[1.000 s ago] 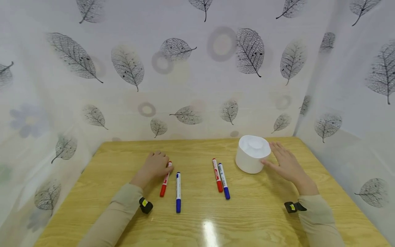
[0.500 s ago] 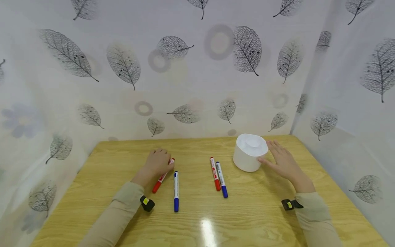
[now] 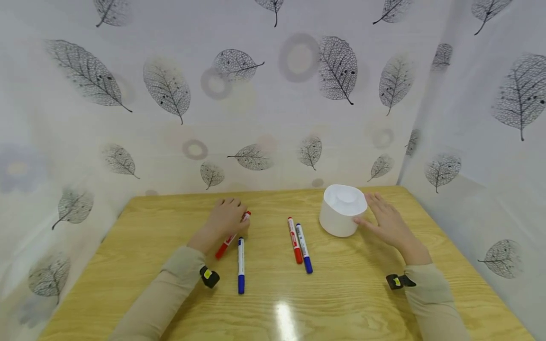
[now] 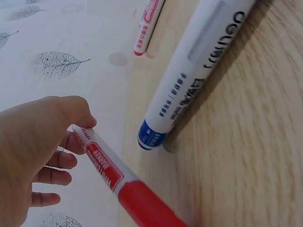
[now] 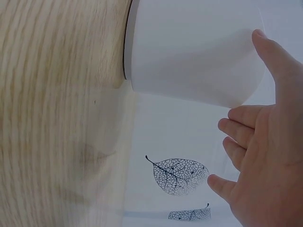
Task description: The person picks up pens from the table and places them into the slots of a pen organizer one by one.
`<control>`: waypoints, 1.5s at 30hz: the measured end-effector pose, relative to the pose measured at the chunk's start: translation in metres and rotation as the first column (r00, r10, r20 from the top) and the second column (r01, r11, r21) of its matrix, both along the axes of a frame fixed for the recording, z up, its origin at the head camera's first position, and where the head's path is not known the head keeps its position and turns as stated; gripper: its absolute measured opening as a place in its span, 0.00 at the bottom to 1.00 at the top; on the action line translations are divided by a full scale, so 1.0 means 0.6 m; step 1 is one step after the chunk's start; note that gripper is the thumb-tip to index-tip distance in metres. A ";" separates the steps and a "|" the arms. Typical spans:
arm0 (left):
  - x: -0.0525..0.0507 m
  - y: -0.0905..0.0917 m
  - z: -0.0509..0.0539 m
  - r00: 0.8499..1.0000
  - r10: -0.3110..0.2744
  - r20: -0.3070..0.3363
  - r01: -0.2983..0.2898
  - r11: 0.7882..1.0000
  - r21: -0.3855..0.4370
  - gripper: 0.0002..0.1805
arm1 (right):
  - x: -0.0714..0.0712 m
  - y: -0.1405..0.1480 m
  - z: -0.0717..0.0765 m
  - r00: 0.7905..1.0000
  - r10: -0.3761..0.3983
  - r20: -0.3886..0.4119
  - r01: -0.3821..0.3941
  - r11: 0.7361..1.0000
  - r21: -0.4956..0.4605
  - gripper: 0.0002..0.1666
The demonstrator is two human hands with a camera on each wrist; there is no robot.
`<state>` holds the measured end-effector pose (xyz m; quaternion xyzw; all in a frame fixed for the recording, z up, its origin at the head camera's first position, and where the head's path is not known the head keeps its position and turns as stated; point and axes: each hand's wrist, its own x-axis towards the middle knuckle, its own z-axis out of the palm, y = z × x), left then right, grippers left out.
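My left hand [image 3: 225, 219] pinches a red-capped whiteboard marker [image 3: 223, 248] near its plain end, between thumb and index finger. In the left wrist view, the red cap [image 4: 149, 208] slants down and away from the thumb, and the other fingers are loosely bent. A blue-capped marker [image 3: 241, 265] lies just right of the held one. At the right, my right hand [image 3: 389, 227] rests against a white round container [image 3: 339, 220], fingers extended. The right wrist view has the thumb at the rim of the container [image 5: 194, 56] and the index fingertip beside its wall.
Between the hands lie another red-capped marker [image 3: 295, 241] and another blue-capped marker [image 3: 304, 248], side by side. The wooden table [image 3: 273, 293] meets a leaf-patterned cloth [image 3: 264, 118] at the back and sides.
My left hand has closed on the red marker and moved slightly rightward, turning the marker to a steeper slant. The right hand stays at the container, while the head view has shifted slightly.
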<state>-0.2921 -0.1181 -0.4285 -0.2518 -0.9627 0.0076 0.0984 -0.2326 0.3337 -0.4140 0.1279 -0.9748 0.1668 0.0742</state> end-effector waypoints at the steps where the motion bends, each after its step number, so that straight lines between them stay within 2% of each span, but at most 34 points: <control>1: 0.001 0.003 0.001 1.000 -0.008 -0.019 0.008 1.000 0.005 0.20 | 0.001 0.000 0.001 1.000 0.001 0.004 -0.001 1.000 -0.002 0.53; 4: 0.004 0.012 0.003 0.996 -0.029 -0.078 0.031 0.999 0.019 0.18 | 0.002 0.002 -0.003 1.000 0.002 0.001 -0.002 1.000 0.003 0.53; 10: 0.009 0.036 0.019 0.986 -0.069 -0.151 0.074 0.997 0.034 0.16 | 0.001 0.009 -0.008 1.000 0.005 0.008 -0.005 1.000 0.007 0.54; 15: 0.012 0.055 0.031 0.973 -0.078 -0.216 0.088 0.995 0.037 0.14 | 0.002 0.012 -0.007 1.000 0.016 0.000 -0.016 1.000 0.005 0.53; 18: 0.008 0.064 0.038 0.964 -0.082 -0.254 0.097 0.994 0.044 0.13 | 0.002 0.011 -0.006 1.000 0.018 0.002 -0.018 1.000 0.011 0.54; 26: 0.000 0.095 0.061 0.946 -0.109 -0.306 0.152 0.981 0.120 0.09 | 0.000 0.011 -0.005 1.000 0.016 -0.006 -0.016 1.000 0.002 0.54; 30: -0.002 0.110 0.071 0.946 -0.113 -0.304 0.174 0.968 0.182 0.08 | -0.001 0.010 -0.006 1.000 0.015 -0.001 -0.015 1.000 0.001 0.54; 37: -0.005 0.136 0.088 0.958 -0.098 -0.269 0.171 0.949 0.265 0.10 | -0.007 0.010 -0.007 1.000 0.014 0.009 -0.014 1.000 -0.003 0.54; 45: -0.006 0.170 0.105 0.951 -0.111 -0.290 0.219 0.901 0.374 0.12 | -0.011 0.015 -0.006 1.000 0.020 0.016 -0.020 1.000 0.002 0.54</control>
